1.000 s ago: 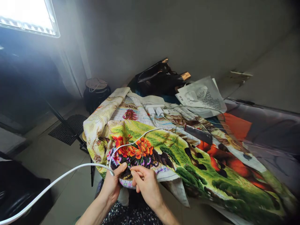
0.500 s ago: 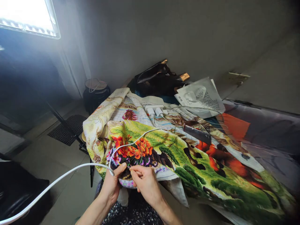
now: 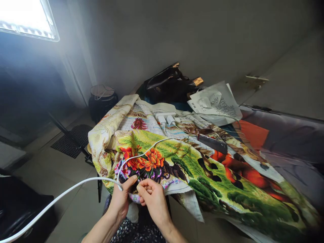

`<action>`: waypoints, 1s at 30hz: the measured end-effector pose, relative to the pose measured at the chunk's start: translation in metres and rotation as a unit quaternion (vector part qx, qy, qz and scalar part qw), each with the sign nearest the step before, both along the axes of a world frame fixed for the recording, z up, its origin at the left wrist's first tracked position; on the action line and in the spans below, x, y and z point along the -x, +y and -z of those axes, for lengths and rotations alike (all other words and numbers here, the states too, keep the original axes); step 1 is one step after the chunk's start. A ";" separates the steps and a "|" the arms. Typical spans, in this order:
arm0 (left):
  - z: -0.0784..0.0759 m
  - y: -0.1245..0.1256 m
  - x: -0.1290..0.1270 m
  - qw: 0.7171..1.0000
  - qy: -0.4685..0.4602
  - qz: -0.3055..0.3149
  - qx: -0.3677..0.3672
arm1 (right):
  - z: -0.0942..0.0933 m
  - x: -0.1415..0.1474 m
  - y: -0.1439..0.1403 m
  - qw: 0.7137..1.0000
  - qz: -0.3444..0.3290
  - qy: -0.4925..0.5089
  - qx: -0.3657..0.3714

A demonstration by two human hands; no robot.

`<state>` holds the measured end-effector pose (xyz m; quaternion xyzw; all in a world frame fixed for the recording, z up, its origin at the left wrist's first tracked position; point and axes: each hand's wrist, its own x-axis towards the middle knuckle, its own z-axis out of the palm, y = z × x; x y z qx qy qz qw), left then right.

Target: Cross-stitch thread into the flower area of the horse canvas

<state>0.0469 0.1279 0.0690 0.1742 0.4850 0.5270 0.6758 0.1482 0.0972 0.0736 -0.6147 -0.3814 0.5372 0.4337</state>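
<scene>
A large cross-stitch cloth (image 3: 162, 135) with orange flowers, green grass and horses spreads over the surface in front of me. My left hand (image 3: 120, 199) is closed on its near edge, thumb on top beside the purple and dark stitches. Close to that thumb, my right hand (image 3: 155, 199) pinches with thumb and forefinger over the same edge; whatever lies between the fingertips is too small to make out. Dark green threads (image 3: 151, 172) lie on the flowers just above. A white cable (image 3: 73, 186) crosses from the lower left past my left hand and over the cloth.
A power strip with white plugs (image 3: 165, 118) rests on the cloth, with a dark phone (image 3: 212, 143) to its right. Behind are a black bag (image 3: 167, 86) and a grey printed bag (image 3: 215, 104). A stool (image 3: 102, 98) and a bright lamp (image 3: 25, 18) are at left.
My right hand has shifted slightly left and down, closer to my left thumb, still pinching. The left hand keeps its hold on the cloth, and the view has moved a little.
</scene>
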 end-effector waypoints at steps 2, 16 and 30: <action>0.000 0.000 -0.001 1.000 0.008 -0.003 0.001 | -0.001 0.001 0.000 1.000 0.011 0.009 -0.005; -0.005 0.001 -0.006 0.998 0.020 -0.043 0.033 | 0.013 0.010 -0.005 0.990 0.048 -0.069 -0.109; -0.006 -0.002 -0.007 0.999 -0.011 -0.028 0.018 | 0.011 0.003 -0.006 0.994 0.033 -0.050 -0.096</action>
